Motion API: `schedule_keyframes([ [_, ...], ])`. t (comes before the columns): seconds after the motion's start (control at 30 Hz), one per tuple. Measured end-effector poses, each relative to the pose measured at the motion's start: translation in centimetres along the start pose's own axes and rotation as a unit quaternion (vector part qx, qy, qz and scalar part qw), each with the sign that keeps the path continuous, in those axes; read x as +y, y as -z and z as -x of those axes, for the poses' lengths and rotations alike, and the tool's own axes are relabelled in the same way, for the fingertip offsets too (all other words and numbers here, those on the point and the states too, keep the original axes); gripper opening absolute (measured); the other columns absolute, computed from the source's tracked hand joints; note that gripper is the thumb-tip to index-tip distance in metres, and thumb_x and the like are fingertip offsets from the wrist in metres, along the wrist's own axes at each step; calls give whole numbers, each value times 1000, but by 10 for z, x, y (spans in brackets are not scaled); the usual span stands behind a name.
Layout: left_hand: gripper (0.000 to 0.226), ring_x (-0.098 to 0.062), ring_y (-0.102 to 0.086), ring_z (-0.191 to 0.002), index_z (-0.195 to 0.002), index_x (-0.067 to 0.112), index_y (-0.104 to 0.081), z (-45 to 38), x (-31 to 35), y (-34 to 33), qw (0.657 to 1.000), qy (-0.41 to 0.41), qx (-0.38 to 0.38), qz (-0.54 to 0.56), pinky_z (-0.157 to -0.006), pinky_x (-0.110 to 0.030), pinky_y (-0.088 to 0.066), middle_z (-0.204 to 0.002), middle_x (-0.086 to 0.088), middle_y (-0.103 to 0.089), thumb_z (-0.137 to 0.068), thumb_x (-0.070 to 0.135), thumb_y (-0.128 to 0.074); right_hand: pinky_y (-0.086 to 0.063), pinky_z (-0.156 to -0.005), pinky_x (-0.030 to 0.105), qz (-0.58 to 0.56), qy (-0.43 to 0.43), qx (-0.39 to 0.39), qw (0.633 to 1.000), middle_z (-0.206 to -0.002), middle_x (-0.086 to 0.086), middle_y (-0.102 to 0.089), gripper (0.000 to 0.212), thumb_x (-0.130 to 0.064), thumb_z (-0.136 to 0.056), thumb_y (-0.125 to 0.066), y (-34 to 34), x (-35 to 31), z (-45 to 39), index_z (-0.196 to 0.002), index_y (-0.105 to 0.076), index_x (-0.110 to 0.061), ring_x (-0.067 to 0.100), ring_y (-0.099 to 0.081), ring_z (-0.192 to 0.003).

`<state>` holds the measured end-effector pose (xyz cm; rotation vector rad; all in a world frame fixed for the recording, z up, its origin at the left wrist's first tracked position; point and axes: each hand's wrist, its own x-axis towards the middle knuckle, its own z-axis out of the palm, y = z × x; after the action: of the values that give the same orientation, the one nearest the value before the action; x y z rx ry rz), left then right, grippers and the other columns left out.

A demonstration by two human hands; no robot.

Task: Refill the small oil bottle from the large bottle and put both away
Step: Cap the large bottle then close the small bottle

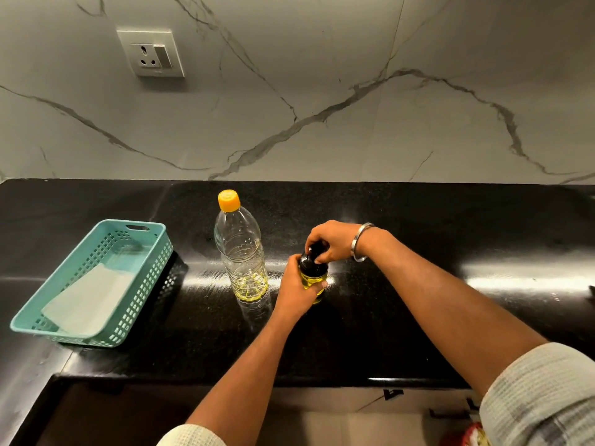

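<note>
A small oil bottle (311,279) with yellow oil and a black top stands on the black counter (418,239). My left hand (294,289) grips its body from the left. My right hand (331,241) grips the black cap (315,249) from above. Just to the left stands the large clear plastic bottle (240,249), upright, its orange cap (229,199) on, with a little yellow oil at the bottom.
A teal perforated basket (145,272) with a white folded cloth (87,300) inside sits at the counter's left. A marble wall with a power socket (150,52) rises behind. The counter's front edge runs below my forearms.
</note>
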<state>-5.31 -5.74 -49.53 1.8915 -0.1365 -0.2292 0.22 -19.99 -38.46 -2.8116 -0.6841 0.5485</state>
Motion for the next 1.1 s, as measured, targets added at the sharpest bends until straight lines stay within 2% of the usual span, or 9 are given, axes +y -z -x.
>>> schedule_keyframes([
  [0.27, 57, -6, -57, -99, -124, 18, -42, 0, -1, 0, 1000, -2, 1, 9, -66, -7, -45, -112, 5, -57, -79, 13, -77, -48, -83, 25, -122, -35, 14, 992, -114, -1, -42, 58, -24, -69, -82, -17, 4, -2, -116, -49, -20, 16, -51, -99],
  [0.47, 115, -9, -29, -138, -151, 22, -12, 13, -20, 7, 999, 13, -28, -13, -112, -30, -30, -151, 6, -28, -64, 17, -87, -42, -104, 36, -261, -104, 27, 959, -133, 3, -38, 103, -24, -56, -89, -60, 15, 6, -135, -23, -27, 18, -44, -121],
  [0.57, 76, -3, -42, -127, -139, 22, -39, 35, -32, 20, 998, -31, 37, -45, -105, -22, -36, -138, 13, -43, -75, 21, -81, -40, -107, 42, -303, -122, 73, 942, -133, 1, -45, 100, -28, -52, -89, -85, 12, 2, -129, -25, -31, 19, -46, -125],
  [0.63, 31, -8, -60, -100, -108, 27, -56, 52, -39, 31, 990, -62, 120, -42, -87, -26, -51, -108, 9, -61, -83, 24, -74, -40, -106, 42, -333, -132, 117, 926, -129, 2, -49, 94, -27, -53, -89, -96, 9, -3, -124, -28, -30, 20, -49, -122],
  [0.7, 18, -12, -58, -73, -87, 23, -55, 65, -46, 44, 978, -72, 192, -27, -69, -35, -51, -81, 3, -59, -84, 27, -72, -40, -106, 43, -350, -143, 141, 915, -130, 1, -50, 92, -29, -55, -89, -101, 7, -4, -125, -30, -29, 21, -49, -123],
  [0.77, 32, -16, -47, -67, -83, 19, -47, 71, -53, 59, 964, -77, 251, -35, -63, -34, -45, -78, -1, -49, -79, 31, -76, -39, -106, 43, -358, -149, 155, 909, -130, 0, -52, 91, -31, -54, -89, -105, 5, -5, -126, -33, -28, 20, -49, -123],
  [0.87, 63, -18, -45, -84, -102, 20, -38, 67, -50, 78, 952, -65, 294, -56, -77, -30, -46, -100, -2, -40, -66, 41, -84, -40, -101, 33, -365, -145, 174, 903, -125, 1, -55, 85, -26, -57, -89, -111, 3, -5, -127, -39, -22, 17, -51, -116],
  [0.97, 92, -15, -45, -111, -128, 22, -31, 48, -38, 93, 962, -59, 261, -54, -95, -28, -41, -124, 2, -35, -59, 46, -87, -40, -91, 25, -365, -140, 190, 901, -118, -2, -58, 76, -24, -60, -87, -114, 0, -4, -124, -45, -20, 13, -53, -108],
  [1.1, 98, -12, -44, -117, -136, 23, -29, 28, -21, 98, 970, -63, 232, -40, -95, -28, -39, -133, 1, -39, -60, 48, -85, -42, -88, 23, -378, -136, 205, 892, -113, -4, -61, 69, -24, -61, -86, -116, -1, -5, -120, -49, -23, 12, -57, -106],
])
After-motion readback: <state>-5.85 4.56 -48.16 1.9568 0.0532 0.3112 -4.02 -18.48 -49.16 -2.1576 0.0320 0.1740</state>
